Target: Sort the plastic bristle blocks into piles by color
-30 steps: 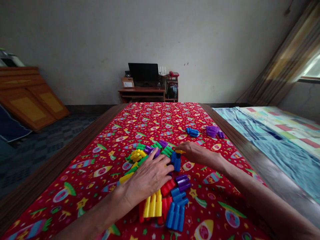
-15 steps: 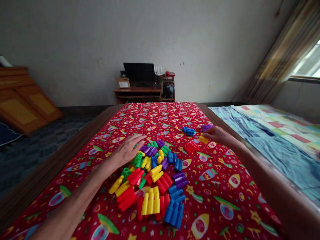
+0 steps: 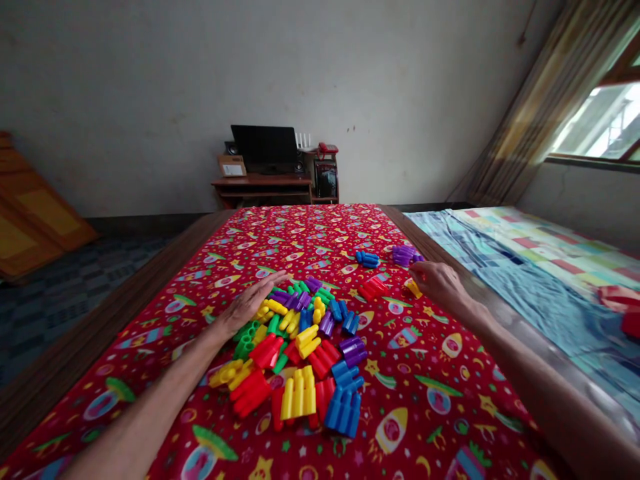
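Observation:
Left of centre, my left hand (image 3: 254,301) rests at the far left edge of a heap of plastic building blocks (image 3: 299,393), its fingers outstretched and holding nothing. The blocks are red, yellow, green, blue and purple, each like a row of joined tubes. Out to the right, my right hand (image 3: 440,283) has its fingers closed on a yellow block (image 3: 413,288), partly hidden beneath them. Just beyond those fingertips lie purple blocks (image 3: 404,255). A red block (image 3: 373,289) and a blue block (image 3: 367,259) lie apart from the heap, left of my right hand.
A red cloth with rocket prints (image 3: 320,230) covers the table. To the right stands a bed with a blue and patchwork cover (image 3: 500,267). Against the far wall, a desk (image 3: 263,183) carries a monitor (image 3: 265,147). A wooden cabinet (image 3: 40,207) is at the left.
The view has turned slightly right. My right hand has shifted nearer with the yellow block, uncovering more of the purple blocks. My left hand stays by the heap.

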### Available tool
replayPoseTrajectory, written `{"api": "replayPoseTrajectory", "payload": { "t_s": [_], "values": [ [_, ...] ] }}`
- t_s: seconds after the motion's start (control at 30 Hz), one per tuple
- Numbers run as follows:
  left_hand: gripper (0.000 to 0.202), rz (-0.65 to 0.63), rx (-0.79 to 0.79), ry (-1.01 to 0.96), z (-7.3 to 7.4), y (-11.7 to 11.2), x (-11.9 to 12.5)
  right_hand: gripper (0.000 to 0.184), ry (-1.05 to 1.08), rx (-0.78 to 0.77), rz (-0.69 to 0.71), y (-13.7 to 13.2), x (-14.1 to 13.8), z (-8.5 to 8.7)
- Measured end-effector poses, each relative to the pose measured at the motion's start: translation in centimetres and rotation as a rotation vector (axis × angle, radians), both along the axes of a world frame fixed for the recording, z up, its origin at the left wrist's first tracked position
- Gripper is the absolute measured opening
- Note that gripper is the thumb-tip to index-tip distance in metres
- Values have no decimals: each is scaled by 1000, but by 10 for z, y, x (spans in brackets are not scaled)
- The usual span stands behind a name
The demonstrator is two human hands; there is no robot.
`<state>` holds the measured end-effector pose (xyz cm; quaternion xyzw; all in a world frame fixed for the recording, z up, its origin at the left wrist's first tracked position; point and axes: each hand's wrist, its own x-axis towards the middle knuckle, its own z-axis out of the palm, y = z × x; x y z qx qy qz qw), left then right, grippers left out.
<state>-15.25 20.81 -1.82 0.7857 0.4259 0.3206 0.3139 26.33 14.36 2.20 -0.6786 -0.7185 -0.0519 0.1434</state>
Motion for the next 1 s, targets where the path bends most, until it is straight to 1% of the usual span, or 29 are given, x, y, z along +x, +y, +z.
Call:
{"api": "replayPoseTrajectory", "payload": {
  "t_s": [0.07,0.13,0.2,0.27,0.3,0.33,0.37,0.47,0.53,0.63,0.7,0.73,0.8,0.87,0.93,1.0],
  "values": [
    [71,13,-20,-23,-1,0,-2,21,88,60,256,-2,-29,6],
    [71,5,-21,-26,-1,-1,-3,20,179,65,496,-2,-65,10],
    [69,-4,-20,-17,0,-2,-3,20,255,22,714,2,-104,11],
    [67,1,-23,-1,2,-3,-3,17,285,-55,928,6,-138,12],
    [67,8,-22,7,3,-4,-2,16,271,-92,1008,8,-152,12],
    [67,14,-19,12,4,-4,-2,16,245,-123,1058,9,-163,12],
    [68,18,-13,15,5,-5,-1,16,218,-147,1078,10,-171,12],
    [70,26,0,18,7,-7,0,16,215,-177,1051,12,-177,10],
    [69,30,2,19,6,-7,1,16,245,-174,1025,13,-171,7],
    [66,15,4,5,2,-4,-1,9,234,-165,1008,13,-161,-2],
    [66,-1,2,-8,-2,-1,-3,14,287,-153,991,12,-154,-6],
    [66,-10,0,-12,-4,0,-3,15,346,-135,951,12,-150,-6],
    [66,-20,1,-11,-4,0,-4,16,479,-65,803,11,-137,-1],
    [64,-23,8,0,0,-3,-3,21,546,6,608,11,-115,9],
    [61,-24,12,10,4,-7,-1,27,520,48,428,15,-83,22],
    [60,-32,5,8,7,-9,0,31,428,44,254,19,-46,31]
  ]
}}
